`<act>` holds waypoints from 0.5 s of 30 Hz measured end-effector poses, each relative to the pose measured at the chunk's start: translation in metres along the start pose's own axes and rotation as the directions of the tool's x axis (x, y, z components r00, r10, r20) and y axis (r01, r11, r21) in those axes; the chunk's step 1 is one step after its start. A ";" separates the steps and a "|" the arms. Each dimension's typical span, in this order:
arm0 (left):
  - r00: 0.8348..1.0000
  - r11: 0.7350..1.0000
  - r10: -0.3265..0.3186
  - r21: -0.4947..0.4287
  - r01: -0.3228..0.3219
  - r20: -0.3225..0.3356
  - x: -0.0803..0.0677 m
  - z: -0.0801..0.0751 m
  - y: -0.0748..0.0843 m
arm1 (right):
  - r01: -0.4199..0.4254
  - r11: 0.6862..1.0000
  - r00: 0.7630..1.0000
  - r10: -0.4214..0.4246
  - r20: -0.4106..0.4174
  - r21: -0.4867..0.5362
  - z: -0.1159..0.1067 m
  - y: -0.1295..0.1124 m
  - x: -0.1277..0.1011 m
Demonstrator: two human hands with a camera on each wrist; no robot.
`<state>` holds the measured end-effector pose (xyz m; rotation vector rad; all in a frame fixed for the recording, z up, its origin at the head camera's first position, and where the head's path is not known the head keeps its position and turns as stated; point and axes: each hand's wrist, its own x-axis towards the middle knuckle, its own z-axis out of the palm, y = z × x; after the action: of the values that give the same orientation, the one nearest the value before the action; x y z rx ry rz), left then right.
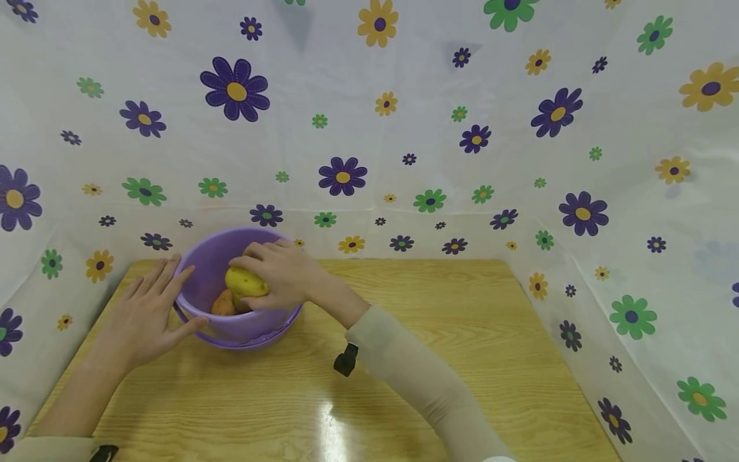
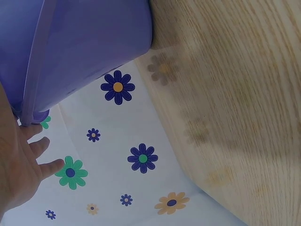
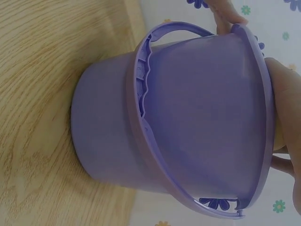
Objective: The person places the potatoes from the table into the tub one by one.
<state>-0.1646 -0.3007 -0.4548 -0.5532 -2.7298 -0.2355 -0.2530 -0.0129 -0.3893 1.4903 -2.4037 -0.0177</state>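
Observation:
A purple bucket (image 1: 242, 327) stands upright on the left part of the table, its handle (image 3: 155, 160) hanging down along the near side. Inside the rim, my right hand (image 1: 288, 273) grips a yellow potato (image 1: 244, 280) with brown specks. Beneath that potato lie a brownish-orange rounded item (image 1: 222, 303) and part of another; the near wall hides the rest. My left hand (image 1: 141, 317) rests against the bucket's left rim, fingers extended and spread. In the left wrist view, the left hand's fingers (image 2: 40, 147) show beside the bucket's handle and wall.
The wooden table (image 1: 416, 333) extends to the right of the bucket. A white sheet with printed flowers (image 1: 346, 128) rises behind the table and along both sides. Small black devices sit at the wrists, one (image 1: 346, 360) below the right sleeve.

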 end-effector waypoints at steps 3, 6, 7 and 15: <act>1.000 1.000 0.000 0.000 0.000 0.002 0.000 0.000 0.000 | 0.000 0.999 0.999 -0.001 0.034 0.036 0.000 -0.001 0.002; 1.000 1.000 0.000 0.000 0.000 0.001 0.000 -0.001 0.000 | -0.006 0.997 0.998 0.001 0.069 0.075 0.000 -0.002 0.004; 1.000 1.000 -0.002 -0.002 0.002 0.002 0.000 -0.001 0.000 | -0.008 0.997 0.997 0.001 0.081 0.082 0.001 -0.003 0.004; 1.000 1.000 -0.010 -0.011 0.010 0.003 0.001 0.000 0.000 | -0.002 0.999 0.994 -0.003 0.111 0.044 0.003 -0.004 0.004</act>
<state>-0.1651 -0.3001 -0.4540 -0.5439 -2.7364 -0.2524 -0.2519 -0.0184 -0.3921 1.5482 -2.5061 -0.0496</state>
